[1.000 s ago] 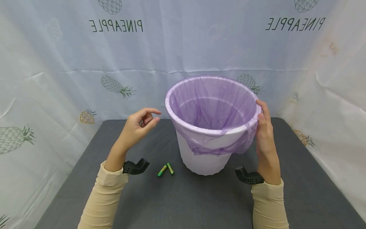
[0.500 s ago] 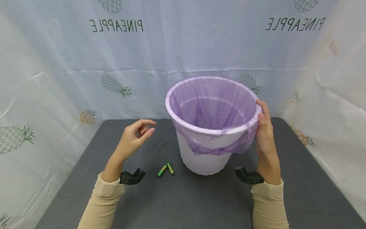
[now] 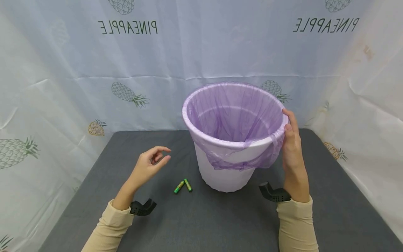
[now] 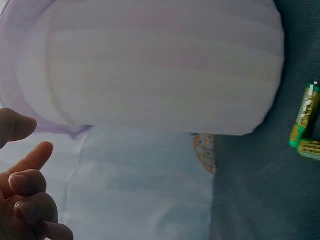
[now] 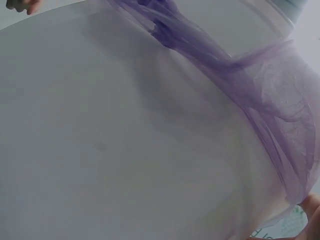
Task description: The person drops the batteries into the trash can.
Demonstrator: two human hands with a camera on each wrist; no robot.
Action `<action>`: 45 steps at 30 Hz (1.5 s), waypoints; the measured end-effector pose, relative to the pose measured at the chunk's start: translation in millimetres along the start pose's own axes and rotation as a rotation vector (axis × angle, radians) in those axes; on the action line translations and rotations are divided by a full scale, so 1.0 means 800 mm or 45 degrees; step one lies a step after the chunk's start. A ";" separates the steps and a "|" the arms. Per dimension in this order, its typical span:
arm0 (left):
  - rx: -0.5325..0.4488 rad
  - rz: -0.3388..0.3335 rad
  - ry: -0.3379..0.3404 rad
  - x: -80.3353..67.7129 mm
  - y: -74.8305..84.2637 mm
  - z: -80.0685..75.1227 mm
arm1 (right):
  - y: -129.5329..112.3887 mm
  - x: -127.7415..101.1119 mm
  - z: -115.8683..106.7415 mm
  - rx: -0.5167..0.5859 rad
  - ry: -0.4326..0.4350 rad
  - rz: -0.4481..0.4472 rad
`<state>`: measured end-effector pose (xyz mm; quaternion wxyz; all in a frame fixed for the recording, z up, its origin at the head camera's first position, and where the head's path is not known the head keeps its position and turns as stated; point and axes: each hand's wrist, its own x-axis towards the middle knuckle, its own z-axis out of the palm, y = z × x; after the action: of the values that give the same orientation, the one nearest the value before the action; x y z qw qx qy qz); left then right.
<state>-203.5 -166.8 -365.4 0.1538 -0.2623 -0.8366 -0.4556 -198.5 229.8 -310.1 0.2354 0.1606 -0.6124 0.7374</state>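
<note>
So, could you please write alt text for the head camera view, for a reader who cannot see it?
A white bin lined with a purple bag stands on a grey table; the right hand holds its rim. The left hand hovers empty near two green batteries lying by the bin.

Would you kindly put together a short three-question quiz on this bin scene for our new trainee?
1. True or false: the left hand is gripping one of the batteries.
2. Which part of the white bin does the right hand hold? A) its base B) its rim, over the purple liner bag C) nothing
3. Fill in: the two batteries lie on the grey mat between the left hand and the ____.

Key
1. False: it hovers above the mat, its fingers loosely curled, holding nothing.
2. B
3. bin
</note>
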 end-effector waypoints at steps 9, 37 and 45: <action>-0.035 -0.055 -0.057 -0.015 -0.012 0.019 | 0.003 0.001 0.001 -0.001 0.043 -0.009; 0.258 -0.483 -0.301 -0.048 -0.033 0.084 | 0.007 0.001 0.001 0.009 0.083 -0.019; 0.396 -0.533 -0.293 -0.052 -0.035 0.096 | 0.007 0.002 0.002 0.020 0.098 -0.014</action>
<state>-187.1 -126.8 -446.9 -0.0012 -0.1069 -0.9444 -0.3110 -203.1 227.5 -313.6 0.2615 0.1372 -0.5962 0.7465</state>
